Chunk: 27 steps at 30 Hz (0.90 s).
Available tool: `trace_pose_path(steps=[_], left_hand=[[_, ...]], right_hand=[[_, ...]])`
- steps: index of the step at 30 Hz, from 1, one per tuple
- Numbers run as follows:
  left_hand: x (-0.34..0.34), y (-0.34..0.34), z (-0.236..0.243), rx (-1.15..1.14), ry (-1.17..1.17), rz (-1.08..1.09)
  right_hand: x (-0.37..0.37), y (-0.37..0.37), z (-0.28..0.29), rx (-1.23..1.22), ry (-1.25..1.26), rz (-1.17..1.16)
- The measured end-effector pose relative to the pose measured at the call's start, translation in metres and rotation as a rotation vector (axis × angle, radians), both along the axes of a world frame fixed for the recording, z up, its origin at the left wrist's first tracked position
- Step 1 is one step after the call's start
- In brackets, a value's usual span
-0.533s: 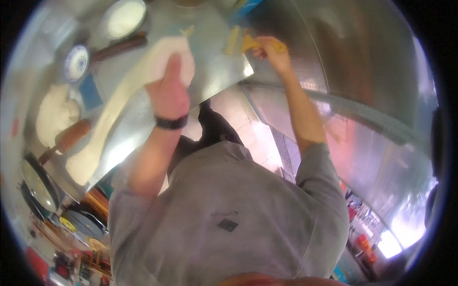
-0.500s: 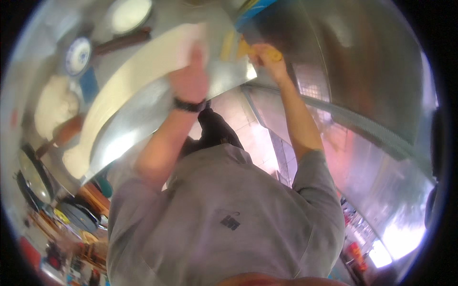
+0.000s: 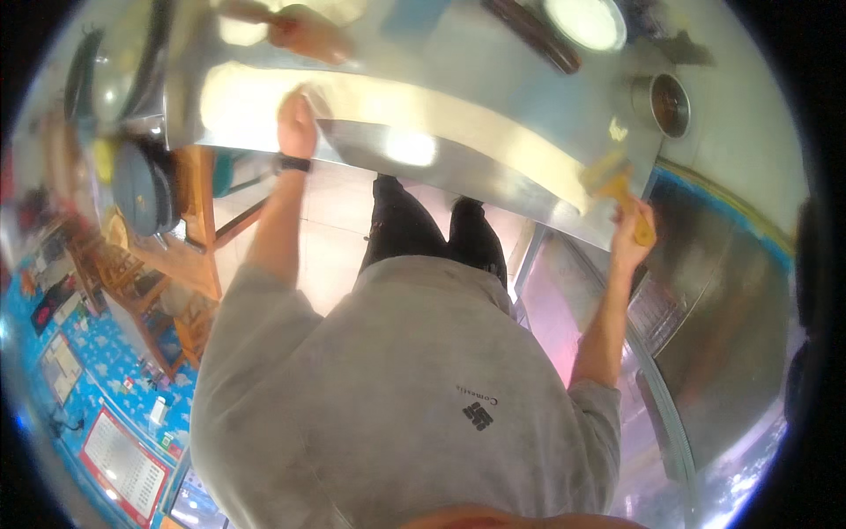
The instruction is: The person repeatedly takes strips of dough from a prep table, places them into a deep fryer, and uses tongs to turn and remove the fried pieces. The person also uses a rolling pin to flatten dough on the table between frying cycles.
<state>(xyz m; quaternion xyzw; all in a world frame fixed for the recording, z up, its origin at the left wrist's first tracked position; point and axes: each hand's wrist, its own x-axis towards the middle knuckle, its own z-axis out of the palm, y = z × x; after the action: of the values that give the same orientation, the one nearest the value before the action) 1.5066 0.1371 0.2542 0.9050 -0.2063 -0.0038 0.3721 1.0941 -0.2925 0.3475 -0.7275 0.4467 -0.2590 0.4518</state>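
Observation:
A long, pale dough sheet (image 3: pixel 441 113) stretches in a curve along the near edge of the metal worktop (image 3: pixel 379 145). At its left part, my left hand (image 3: pixel 298 128) is closed at the near edge and seems to pinch the dough; blur hides the fingertips. My right hand (image 3: pixel 633 231) grips the yellow handle of a flat brush (image 3: pixel 606 175). The brush head is over the right end of the strip, and I cannot tell whether it touches.
Beyond the dough lie a wooden rolling pin (image 3: pixel 308 33) and a dark wooden stick (image 3: pixel 533 33). A round white dish (image 3: pixel 586 19) is at the back. At the right stands a metal pot (image 3: pixel 667 106) with brown contents. Pans (image 3: pixel 137 189) are at the left, beside the worktop.
The view has turned toward the left. My left hand has gone from the strip's right end to its left part and has closed. My right hand keeps the brush, now over the strip's right end.

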Motion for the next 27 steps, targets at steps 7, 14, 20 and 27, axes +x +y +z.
trace_pose_path(steps=[7,14,20,27], left_hand=[[0.069,0.067,-0.03,0.606,-0.283,-0.216],[0.075,0.064,-0.019,0.629,-0.228,-0.244],[0.081,0.054,-0.009,0.488,0.009,-0.376],[-0.032,-0.032,-0.012,0.584,-0.228,-0.512]], right_hand=[[0.302,0.244,-0.012,0.713,-0.136,0.559],[0.335,0.265,-0.045,0.691,0.005,0.455],[0.266,0.213,-0.016,0.585,0.001,0.365],[0.151,0.118,-0.007,0.512,0.033,0.164]])
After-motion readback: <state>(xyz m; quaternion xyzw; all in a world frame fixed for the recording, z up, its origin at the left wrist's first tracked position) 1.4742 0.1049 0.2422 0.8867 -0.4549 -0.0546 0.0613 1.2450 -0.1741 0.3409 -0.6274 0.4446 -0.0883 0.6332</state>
